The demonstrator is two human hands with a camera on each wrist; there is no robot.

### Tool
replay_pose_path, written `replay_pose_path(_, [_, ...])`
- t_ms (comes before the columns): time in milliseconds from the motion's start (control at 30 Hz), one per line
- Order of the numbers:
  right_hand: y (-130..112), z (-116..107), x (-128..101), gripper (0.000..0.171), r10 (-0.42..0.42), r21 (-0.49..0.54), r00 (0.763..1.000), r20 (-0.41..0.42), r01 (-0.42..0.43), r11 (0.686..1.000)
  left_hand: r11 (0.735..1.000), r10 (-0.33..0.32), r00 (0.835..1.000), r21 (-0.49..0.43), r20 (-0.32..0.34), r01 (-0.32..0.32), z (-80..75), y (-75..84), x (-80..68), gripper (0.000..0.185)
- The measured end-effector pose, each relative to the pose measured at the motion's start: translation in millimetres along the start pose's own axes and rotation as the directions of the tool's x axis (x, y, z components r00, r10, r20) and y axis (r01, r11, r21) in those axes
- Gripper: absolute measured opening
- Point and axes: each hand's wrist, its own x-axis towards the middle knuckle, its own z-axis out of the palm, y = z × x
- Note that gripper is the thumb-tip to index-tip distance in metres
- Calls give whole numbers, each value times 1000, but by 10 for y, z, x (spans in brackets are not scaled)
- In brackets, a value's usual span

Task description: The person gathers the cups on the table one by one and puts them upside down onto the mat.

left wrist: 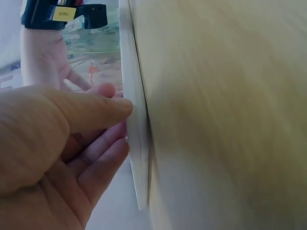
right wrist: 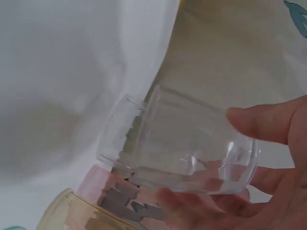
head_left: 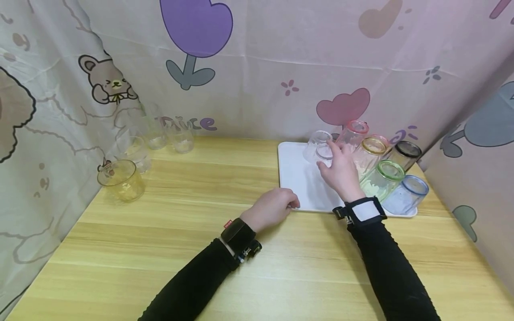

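Note:
At the tray's back, my right hand (head_left: pixel 342 174) grips a clear glass (right wrist: pixel 192 139) by its sides, thumb on one side and fingers on the other. A second clear piece of glassware (right wrist: pixel 114 136) shows just beyond it in the right wrist view. The white tray (head_left: pixel 305 189) also carries pink, amber, green, blue and black-rimmed glasses to the right of this hand. My left hand (head_left: pixel 272 207) lies at the tray's front edge, its fingers loosely bent. In the left wrist view, its thumb (left wrist: pixel 108 110) and fingertips are right at the rim, holding nothing up.
On the table's left stand a yellowish glass (head_left: pixel 122 180) and several clear glasses (head_left: pixel 182 140) near the back. A printed curtain (head_left: pixel 261 98) hangs behind the wooden table (head_left: pixel 192 187) and along both sides. The green glass (head_left: pixel 381 183) is close by my right wrist.

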Motion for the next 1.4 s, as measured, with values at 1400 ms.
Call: replay_pose_path(1400, [-116, 104, -13, 57, -170, 83, 970, -173, 186, 979, 990, -98, 990, -112, -103, 86, -208, -112, -34, 24])
